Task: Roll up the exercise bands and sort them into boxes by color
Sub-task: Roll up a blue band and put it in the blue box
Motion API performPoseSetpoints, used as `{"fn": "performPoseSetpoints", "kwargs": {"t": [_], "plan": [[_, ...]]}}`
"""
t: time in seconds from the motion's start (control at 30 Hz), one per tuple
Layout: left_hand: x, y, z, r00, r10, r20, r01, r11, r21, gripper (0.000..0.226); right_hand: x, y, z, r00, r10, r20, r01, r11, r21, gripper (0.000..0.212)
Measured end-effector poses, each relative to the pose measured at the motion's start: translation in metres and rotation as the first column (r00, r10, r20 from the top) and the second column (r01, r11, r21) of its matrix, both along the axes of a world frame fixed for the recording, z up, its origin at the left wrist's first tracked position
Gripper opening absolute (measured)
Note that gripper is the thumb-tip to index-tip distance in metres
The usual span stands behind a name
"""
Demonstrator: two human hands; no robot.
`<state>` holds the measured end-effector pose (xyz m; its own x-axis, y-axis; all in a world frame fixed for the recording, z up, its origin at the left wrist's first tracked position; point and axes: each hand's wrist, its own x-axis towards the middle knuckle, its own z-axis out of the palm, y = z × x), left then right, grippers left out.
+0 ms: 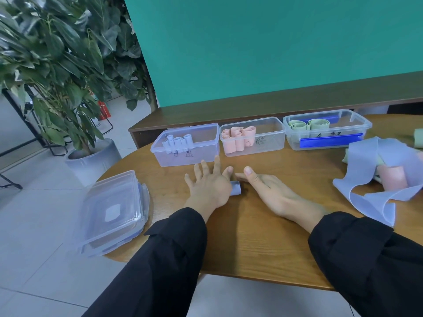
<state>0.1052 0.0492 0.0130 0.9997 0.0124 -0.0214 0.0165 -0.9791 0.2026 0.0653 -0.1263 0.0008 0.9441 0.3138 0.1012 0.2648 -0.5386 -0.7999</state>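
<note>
A small rolled blue band point(236, 188) lies on the wooden table point(251, 236) under the palm of my left hand point(209, 185), whose fingers are spread and straight. My right hand point(274, 193) lies flat beside the roll, fingers straight, its fingertips near the roll's right end. Three clear boxes stand in a row behind: the left box point(185, 156) holds blue rolls, the middle box point(270, 143) holds pink rolls, the right box point(357, 126) holds green rolls. A pile of unrolled bands point(375, 179), mostly blue with a pink roll and some green, sits at the right.
Stacked clear lids point(109, 213) hang over the table's left edge. A low wooden shelf point(251, 106) and a green wall run behind the boxes. A potted plant point(68, 76) stands on the floor at the left.
</note>
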Motion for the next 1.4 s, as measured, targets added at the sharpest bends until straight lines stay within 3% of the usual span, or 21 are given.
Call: {"fn": "performPoseSetpoints", "kwargs": {"t": [0.2,0.33,0.47,0.73,0.87,1.03,1.17,1.27,1.4], "plan": [[0.016,-0.001,0.002,0.999,0.021,0.038,-0.022,0.999,0.028,0.064,-0.001,0.001,0.001,0.997,-0.04,0.06,0.043,0.997,-0.057,0.072],[0.025,-0.001,0.005,0.996,0.03,0.09,-0.037,0.995,0.087,0.063,0.009,0.004,-0.006,0.988,-0.067,0.137,0.093,0.976,-0.195,0.046],[0.032,-0.003,0.007,0.992,0.017,0.128,-0.03,0.995,0.097,0.057,0.013,0.008,-0.007,0.966,-0.025,0.257,0.101,0.953,-0.285,0.046],[0.045,-0.005,0.004,0.974,-0.02,0.226,-0.001,0.996,0.093,0.048,0.022,0.012,-0.009,0.935,0.004,0.355,0.079,0.973,-0.218,0.027],[0.043,-0.007,0.005,0.955,-0.045,0.292,0.035,0.999,0.037,0.036,0.027,0.016,-0.008,0.934,-0.012,0.357,0.1,0.968,-0.231,0.021],[0.038,0.002,0.013,0.936,-0.192,0.296,0.204,0.979,-0.012,0.018,0.026,0.019,-0.007,0.927,0.011,0.375,0.102,0.954,-0.28,0.012],[0.019,0.02,0.015,0.894,-0.293,0.338,0.392,0.877,-0.277,0.015,0.028,0.02,-0.007,0.925,0.023,0.38,0.097,0.951,-0.294,0.007],[0.001,0.031,0.011,0.883,-0.34,0.325,0.443,0.832,-0.333,0.007,0.028,0.02,-0.007,0.921,0.036,0.389,0.082,0.956,-0.282,0.006],[-0.012,0.036,-0.002,0.886,-0.286,0.365,0.419,0.832,-0.365,0.029,0.027,0.023,-0.003,0.912,0.042,0.408,0.081,0.957,-0.279,0.008]]}}
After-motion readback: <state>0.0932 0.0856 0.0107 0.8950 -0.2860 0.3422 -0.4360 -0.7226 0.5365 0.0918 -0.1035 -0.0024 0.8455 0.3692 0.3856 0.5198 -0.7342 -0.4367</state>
